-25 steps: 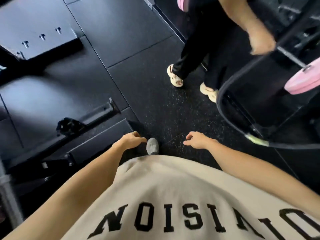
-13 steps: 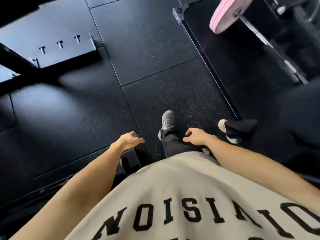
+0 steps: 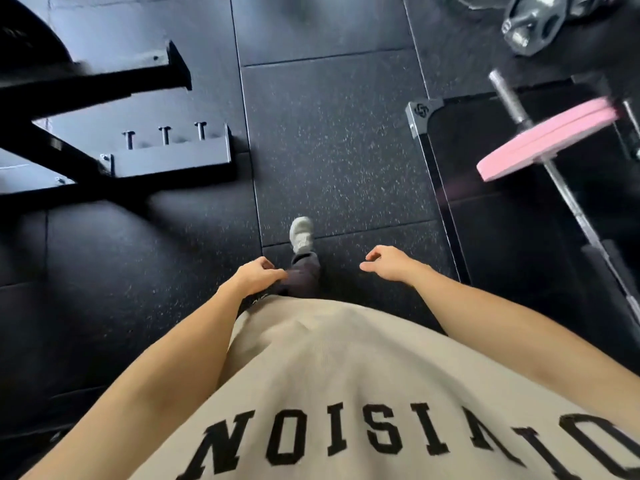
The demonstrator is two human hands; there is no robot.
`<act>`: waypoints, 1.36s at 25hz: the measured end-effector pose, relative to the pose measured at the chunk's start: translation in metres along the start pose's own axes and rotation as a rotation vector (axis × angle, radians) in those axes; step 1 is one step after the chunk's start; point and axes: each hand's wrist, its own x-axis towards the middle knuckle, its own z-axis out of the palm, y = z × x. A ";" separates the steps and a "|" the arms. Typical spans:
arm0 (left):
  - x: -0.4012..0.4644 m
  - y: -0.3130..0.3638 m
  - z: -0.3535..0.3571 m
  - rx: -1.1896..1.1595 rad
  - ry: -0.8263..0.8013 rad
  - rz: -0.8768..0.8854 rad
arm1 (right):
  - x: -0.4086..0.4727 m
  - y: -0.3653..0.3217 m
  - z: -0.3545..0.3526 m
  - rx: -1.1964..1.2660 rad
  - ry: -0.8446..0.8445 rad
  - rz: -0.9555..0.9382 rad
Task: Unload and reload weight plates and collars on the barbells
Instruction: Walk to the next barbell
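A pink weight plate (image 3: 545, 142) sits on a steel barbell (image 3: 568, 199) at the right of the frame, seen nearly edge-on and smeared by motion blur, so any lettering on it cannot be read. The bare sleeve end (image 3: 506, 95) of the bar pokes out beyond the plate; whether a collar is fitted against the plate is hard to make out. The bar runs down toward the right edge, where it is cut off. Beneath it lies a dark lifting platform with a metal corner bracket (image 3: 423, 114).

In the top right corner, grey metal plates (image 3: 535, 24) are partly cropped by the frame, and what they rest on cannot be seen.

The person's left hand (image 3: 258, 277) hangs loosely curled in front of the thigh, fingers bent inward, gripping nothing. The right hand (image 3: 389, 265) is half open, thumb and fingers spread slightly, also empty and well apart from the barbell. A grey shoe (image 3: 302, 233) steps onto the speckled black rubber floor (image 3: 332, 150) between the hands; the other foot is hidden behind the beige shirt (image 3: 346, 393), whose black lettering is cropped at the bottom edge.

At left, a black rack base (image 3: 169, 161) with three upright pegs stands on the mat, its frame running out of view.
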 end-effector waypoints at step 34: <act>0.573 0.483 -0.788 -0.280 0.185 -0.013 | 0.650 -0.722 -0.692 -0.360 -0.049 -0.133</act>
